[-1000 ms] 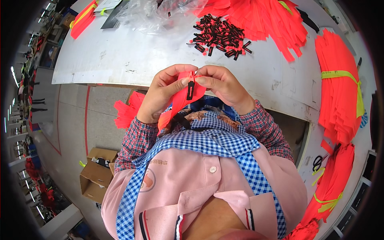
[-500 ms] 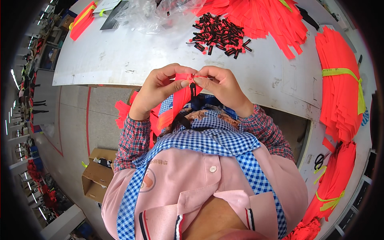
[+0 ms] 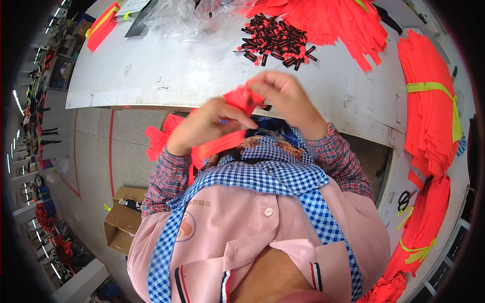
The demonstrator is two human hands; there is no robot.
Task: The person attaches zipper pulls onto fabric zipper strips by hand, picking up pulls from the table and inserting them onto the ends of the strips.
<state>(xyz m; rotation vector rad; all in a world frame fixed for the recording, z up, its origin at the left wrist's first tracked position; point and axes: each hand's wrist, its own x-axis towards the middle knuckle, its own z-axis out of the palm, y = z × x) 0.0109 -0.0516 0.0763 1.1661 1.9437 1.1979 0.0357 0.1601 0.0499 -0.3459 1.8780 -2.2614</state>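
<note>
A neon coral-red zipper [image 3: 221, 144], a long flat tape, runs from my lap up between my hands. My left hand [image 3: 204, 123] is closed round it, with the thumb stretched across. Higher up and to the right, my right hand [image 3: 288, 96] pinches the upper end of the tape, blurred by motion. A small black zipper pull shows partly below the right fingertips. Both hands are raised over the near table edge, in front of my blue-checked apron [image 3: 262, 177]. Beyond them lies a heap of black zipper pulls with red ends [image 3: 275, 40].
Loose coral-red zippers [image 3: 333, 20] fan out at the back of the white table [image 3: 136, 76]. Bundles with yellow ties [image 3: 429, 111] line the right side, near black scissors [image 3: 403, 200]. Clear plastic bags [image 3: 187, 17] lie at the back; a cardboard box [image 3: 123, 222] stands at lower left.
The hands were together pinching the zipper at the pull. Now my left hand has come lower and nearer to me, while my right hand has lifted slightly away; the tape has folded.
</note>
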